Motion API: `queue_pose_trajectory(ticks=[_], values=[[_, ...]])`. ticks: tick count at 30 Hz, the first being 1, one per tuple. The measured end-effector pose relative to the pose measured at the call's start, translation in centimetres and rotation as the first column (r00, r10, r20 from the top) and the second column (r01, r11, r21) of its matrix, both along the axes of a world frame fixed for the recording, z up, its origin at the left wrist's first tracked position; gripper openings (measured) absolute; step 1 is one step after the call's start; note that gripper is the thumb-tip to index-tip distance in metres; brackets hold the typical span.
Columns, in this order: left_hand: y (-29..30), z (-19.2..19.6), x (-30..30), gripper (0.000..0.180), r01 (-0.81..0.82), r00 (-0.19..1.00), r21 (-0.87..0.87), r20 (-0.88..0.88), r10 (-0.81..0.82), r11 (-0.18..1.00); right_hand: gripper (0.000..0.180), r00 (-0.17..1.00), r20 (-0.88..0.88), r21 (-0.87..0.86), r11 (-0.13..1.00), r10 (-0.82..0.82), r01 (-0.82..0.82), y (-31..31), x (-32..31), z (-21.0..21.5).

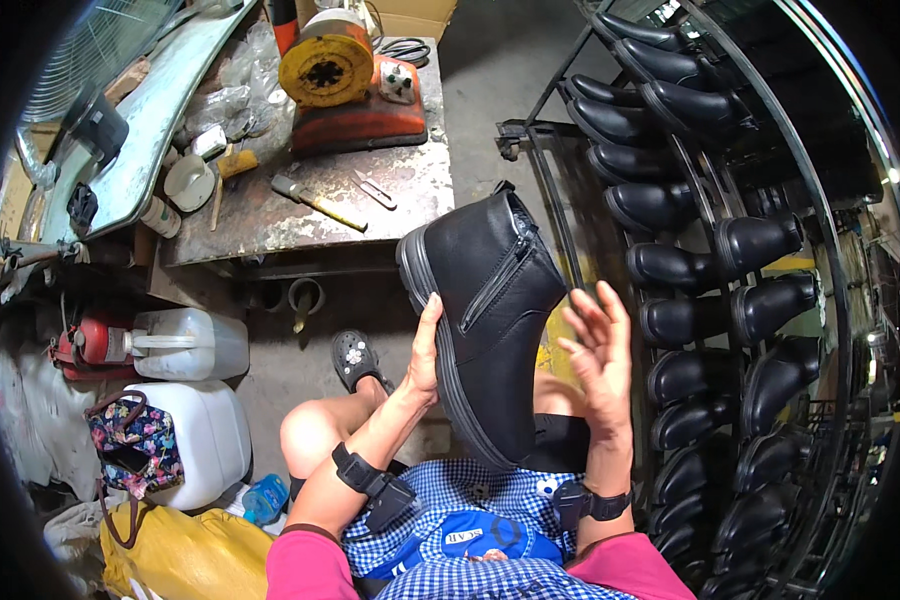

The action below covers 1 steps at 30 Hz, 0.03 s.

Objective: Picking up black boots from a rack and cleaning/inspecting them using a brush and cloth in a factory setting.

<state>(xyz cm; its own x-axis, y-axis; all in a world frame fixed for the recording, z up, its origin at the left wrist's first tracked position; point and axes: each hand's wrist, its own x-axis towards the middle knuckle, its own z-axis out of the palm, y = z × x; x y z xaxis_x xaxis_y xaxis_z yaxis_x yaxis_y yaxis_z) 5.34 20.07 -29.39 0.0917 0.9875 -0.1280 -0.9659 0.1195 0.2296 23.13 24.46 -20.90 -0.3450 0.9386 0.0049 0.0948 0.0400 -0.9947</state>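
Observation:
A black ankle boot [490,320] with a side zip is held up over my lap, its sole turned to the left and its opening toward the top. My left hand [425,350] grips it along the ridged sole edge, thumb against the side; the other fingers are hidden behind the boot. To the right of the boot, my right hand [599,360] is raised with its fingers spread and holds nothing. A blue checked apron [420,500] covers my lap below.
Ahead stands a worn workbench [260,220] with an orange machine [360,120], a yellow-handled hammer [320,203] and a small cutter [374,190]. At the right, a metal rack [555,190] holds several black boots. White jugs [210,440] and a yellow sack [190,550] sit at the left.

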Motion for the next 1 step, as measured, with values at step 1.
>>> queue_pose_trajectory(ticks=[1], values=[[0.05, 0.37, 0.06, 0.066, -0.020, 0.999, 0.005, -0.037, 0.020, 1.000, 0.089, 0.994, 0.083, -0.056, 0.997, 0.066, -0.062, -0.48, -0.35, 0.43]])
